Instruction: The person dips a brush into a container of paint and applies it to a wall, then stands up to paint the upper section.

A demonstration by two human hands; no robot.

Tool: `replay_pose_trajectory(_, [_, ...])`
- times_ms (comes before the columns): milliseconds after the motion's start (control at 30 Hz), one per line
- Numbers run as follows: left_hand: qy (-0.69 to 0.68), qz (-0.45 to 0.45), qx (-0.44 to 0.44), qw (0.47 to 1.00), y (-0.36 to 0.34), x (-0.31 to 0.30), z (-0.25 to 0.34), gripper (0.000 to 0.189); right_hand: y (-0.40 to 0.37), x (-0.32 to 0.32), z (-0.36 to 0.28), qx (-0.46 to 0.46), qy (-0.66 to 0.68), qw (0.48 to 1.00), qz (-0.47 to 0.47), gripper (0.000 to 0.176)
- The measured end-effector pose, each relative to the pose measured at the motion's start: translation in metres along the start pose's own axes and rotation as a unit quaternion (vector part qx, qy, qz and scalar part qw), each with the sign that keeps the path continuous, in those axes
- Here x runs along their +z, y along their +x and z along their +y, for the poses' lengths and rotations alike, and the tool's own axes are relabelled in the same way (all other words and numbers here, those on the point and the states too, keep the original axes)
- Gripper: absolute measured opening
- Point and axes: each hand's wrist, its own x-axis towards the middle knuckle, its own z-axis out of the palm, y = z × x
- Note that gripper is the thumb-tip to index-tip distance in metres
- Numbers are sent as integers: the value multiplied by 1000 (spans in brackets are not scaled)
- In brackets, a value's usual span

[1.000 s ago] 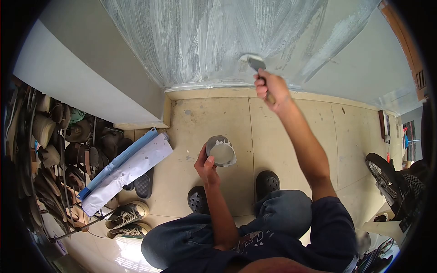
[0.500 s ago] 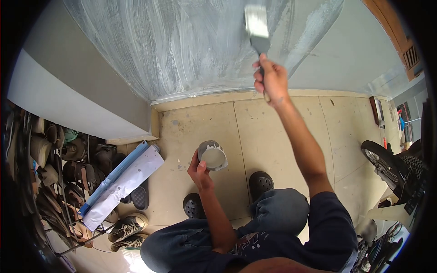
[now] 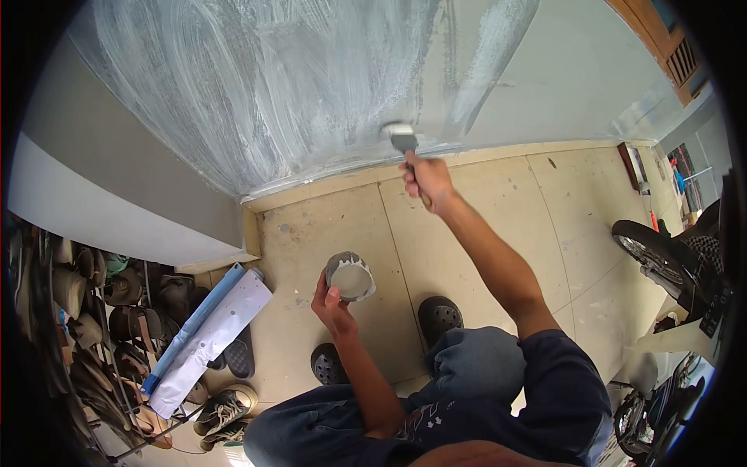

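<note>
My right hand (image 3: 426, 184) is closed round the handle of a paintbrush (image 3: 404, 141). The pale bristles touch or nearly touch the lower part of the grey wall (image 3: 311, 86), which carries streaky whitish strokes. Over the tiled floor, my left hand (image 3: 335, 313) grips a small round container (image 3: 350, 277) from its lower left side. Greyish-white liquid lies in the container, and smears mark its rim.
Shoe racks (image 3: 117, 327) line the left, beside a blue and white wrapped roll (image 3: 206, 342) and black sneakers (image 3: 226, 412). A motorbike wheel (image 3: 650, 253) stands at the right. A wooden shutter (image 3: 682, 62) is at the upper right.
My right hand has brought the brush down the wall and slightly left, close to the skirting. My left hand still holds the container. The view has shifted a little.
</note>
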Motion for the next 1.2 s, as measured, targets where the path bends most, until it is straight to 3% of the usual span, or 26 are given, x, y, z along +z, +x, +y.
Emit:
replay_pose_trajectory(100, [5,-11,-7,1000,3,2,-6,70,-22,21,-77,-33,52,998,-21,27])
replay_pose_trajectory(233, [10,-1,-14,1000,3,3,-11,71,-71,33,-134,-167,-4,985,-49,31])
replay_pose_trajectory(267, [8,0,-10,1000,3,4,-12,71,-78,34,-145,-165,-7,985,-48,31])
replay_pose_trajectory(333, [11,-5,-15,1000,3,5,-12,71,-84,31,-158,-277,-7,960,-36,35])
replay_pose_trajectory(467, [23,3,-19,1000,3,7,-11,70,-65,12,-132,-288,-34,957,-21,45])
replay_pose_trajectory(600, [19,6,-13,1000,2,6,-12,70,8,-39,-38,-173,-39,982,62,47])
replay_pose_trajectory(767, [33,3,-3,999,3,4,-12,68,47,-89,60,-18,-19,996,91,44])
replay_pose_trajectory(833, [40,7,-10,999,0,5,-12,67,57,-103,80,110,21,990,85,41])
replay_pose_trajectory(967, [46,23,-12,999,3,11,-12,66,43,-85,49,79,-49,993,74,38])
replay_pose_trajectory(1033, [25,22,-2,999,4,11,-16,66,25,-60,4,-13,-45,997,62,35])
replay_pose_trajectory(1200, [15,28,-21,999,6,13,-22,65,-44,2,-112,-121,-45,992,-9,33])
